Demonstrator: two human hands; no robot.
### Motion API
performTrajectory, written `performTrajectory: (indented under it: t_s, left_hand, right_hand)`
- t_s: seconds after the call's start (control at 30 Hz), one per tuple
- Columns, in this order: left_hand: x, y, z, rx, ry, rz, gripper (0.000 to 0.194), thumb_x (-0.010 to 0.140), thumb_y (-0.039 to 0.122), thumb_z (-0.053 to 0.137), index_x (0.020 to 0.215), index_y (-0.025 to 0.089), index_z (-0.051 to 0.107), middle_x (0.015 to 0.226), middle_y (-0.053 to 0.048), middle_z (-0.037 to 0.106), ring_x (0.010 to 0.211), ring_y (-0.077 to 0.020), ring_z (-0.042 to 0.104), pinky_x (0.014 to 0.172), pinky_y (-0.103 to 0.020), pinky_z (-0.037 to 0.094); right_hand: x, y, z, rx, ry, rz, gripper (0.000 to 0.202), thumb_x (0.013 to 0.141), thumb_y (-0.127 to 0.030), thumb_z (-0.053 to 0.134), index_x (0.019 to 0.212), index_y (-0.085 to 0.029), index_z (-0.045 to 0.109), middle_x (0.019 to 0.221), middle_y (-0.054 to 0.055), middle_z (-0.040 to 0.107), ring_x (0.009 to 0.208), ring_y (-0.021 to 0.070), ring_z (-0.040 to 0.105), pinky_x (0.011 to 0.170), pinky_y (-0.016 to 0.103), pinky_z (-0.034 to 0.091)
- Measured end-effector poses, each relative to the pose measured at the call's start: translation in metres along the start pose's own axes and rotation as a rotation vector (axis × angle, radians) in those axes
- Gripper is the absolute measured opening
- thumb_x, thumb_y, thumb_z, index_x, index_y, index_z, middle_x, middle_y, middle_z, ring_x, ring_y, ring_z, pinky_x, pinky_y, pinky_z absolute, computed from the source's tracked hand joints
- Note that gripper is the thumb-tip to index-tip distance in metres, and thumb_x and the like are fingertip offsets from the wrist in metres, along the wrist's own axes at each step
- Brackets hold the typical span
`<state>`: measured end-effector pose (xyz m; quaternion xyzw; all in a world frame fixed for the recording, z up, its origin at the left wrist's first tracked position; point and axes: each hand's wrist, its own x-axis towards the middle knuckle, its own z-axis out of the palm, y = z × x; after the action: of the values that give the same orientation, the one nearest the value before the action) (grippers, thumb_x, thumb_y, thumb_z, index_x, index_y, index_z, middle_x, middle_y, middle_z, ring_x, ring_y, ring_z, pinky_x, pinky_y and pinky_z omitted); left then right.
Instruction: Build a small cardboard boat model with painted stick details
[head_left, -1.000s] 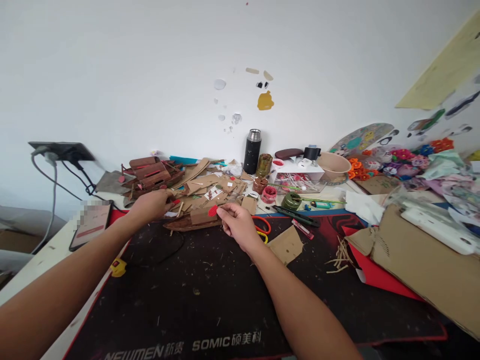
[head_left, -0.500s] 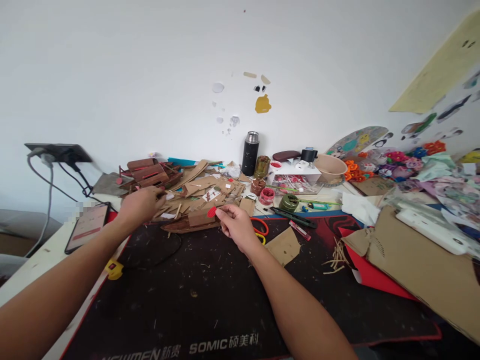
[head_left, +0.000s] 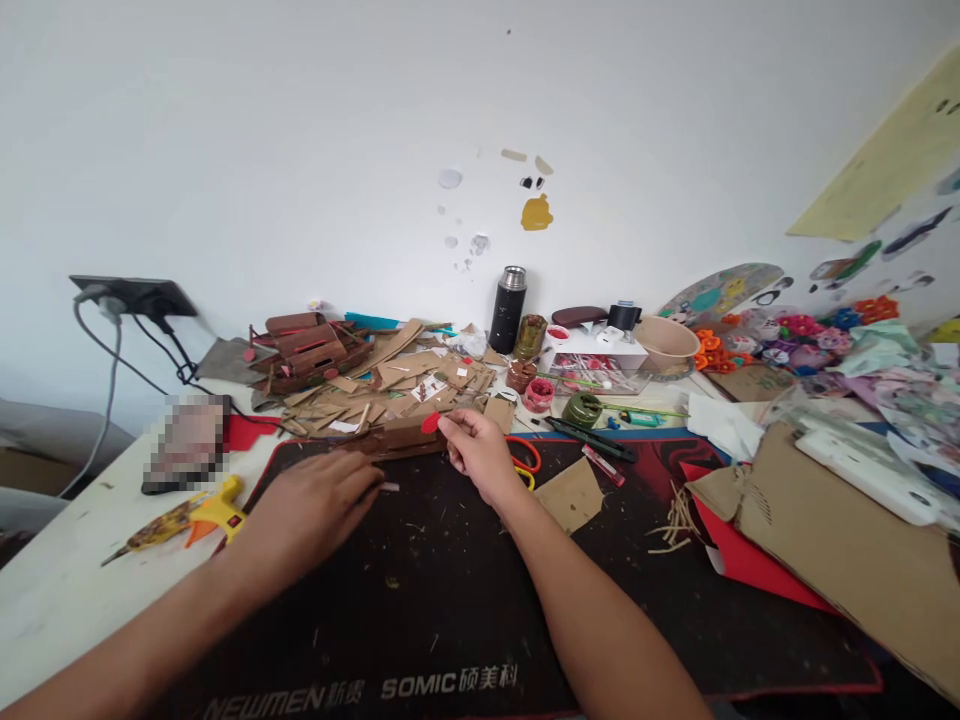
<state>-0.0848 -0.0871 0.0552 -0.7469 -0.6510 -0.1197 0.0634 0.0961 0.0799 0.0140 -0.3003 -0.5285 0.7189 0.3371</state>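
My right hand [head_left: 478, 452] pinches a small rounded red piece of paper [head_left: 430, 423] between thumb and fingers. Just behind that hand lies a long brown cardboard boat hull [head_left: 405, 440], partly covered by both hands. Over the black desk mat, my left hand [head_left: 319, 500] is palm down and slightly blurred, with its fingers bent together. A small pale bit [head_left: 390, 487] shows at its fingertips; what it is and how it is held, I cannot make out. Left of this hand a yellow hot glue gun [head_left: 191, 518] rests on its side.
Cardboard scraps [head_left: 397, 375] and a brown model ship [head_left: 311, 350] lie along the back. Scissors [head_left: 529, 458], open paint jars [head_left: 538, 394], a black flask [head_left: 508, 310] and a flat cardboard piece [head_left: 574, 495] are near my right hand. A large folded cardboard sheet [head_left: 847, 550] lies at the right.
My left hand has come back from the scraps near the model ship to the mat in front of the hull. The right hand still holds the red piece. More of the glue gun shows.
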Motion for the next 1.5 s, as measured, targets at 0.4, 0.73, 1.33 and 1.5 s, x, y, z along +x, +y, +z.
performTrajectory:
  t_s: [0.4, 0.73, 1.33, 1.5]
  left_hand:
    - [-0.02, 0.027, 0.028, 0.174, -0.138, 0.141, 0.024, 0.101, 0.009, 0.052, 0.098, 0.022, 0.072, 0.087, -0.005, 0.07, 0.076, -0.0236, 0.066, 0.067, -0.037, 0.051]
    - [-0.028, 0.031, 0.035, 0.139, -0.105, 0.181, 0.018, 0.101, 0.01, 0.057, 0.094, 0.021, 0.069, 0.081, -0.004, 0.069, 0.071, -0.0231, 0.066, 0.065, -0.035, 0.049]
    - [-0.017, 0.002, 0.018, -0.004, 0.122, -0.143, 0.03, 0.107, 0.039, 0.048, 0.119, 0.027, 0.073, 0.112, -0.009, 0.08, 0.099, -0.0271, 0.076, 0.085, -0.037, 0.059]
    - [-0.006, -0.028, -0.001, -0.014, 0.161, -0.329, 0.039, 0.102, 0.05, 0.049, 0.12, 0.023, 0.071, 0.121, -0.014, 0.076, 0.112, -0.0364, 0.072, 0.094, -0.047, 0.057]
  right_hand:
    - [-0.001, 0.001, 0.0, -0.031, -0.009, -0.004, 0.041, 0.077, -0.056, 0.081, 0.087, -0.02, 0.064, 0.051, -0.009, 0.049, 0.041, 0.0084, 0.04, 0.038, 0.021, 0.024]
    - [-0.002, 0.001, 0.0, -0.044, -0.024, -0.003, 0.042, 0.077, -0.057, 0.081, 0.087, -0.02, 0.065, 0.051, -0.009, 0.051, 0.041, 0.0087, 0.04, 0.038, 0.022, 0.026]
    - [-0.003, 0.002, 0.002, -0.059, -0.039, -0.007, 0.04, 0.078, -0.056, 0.079, 0.088, -0.02, 0.065, 0.051, -0.009, 0.05, 0.041, 0.009, 0.041, 0.038, 0.021, 0.027]
    - [-0.003, 0.002, 0.003, -0.058, -0.039, -0.008, 0.04, 0.079, -0.056, 0.079, 0.088, -0.019, 0.065, 0.051, -0.009, 0.049, 0.041, 0.0086, 0.04, 0.039, 0.022, 0.028]
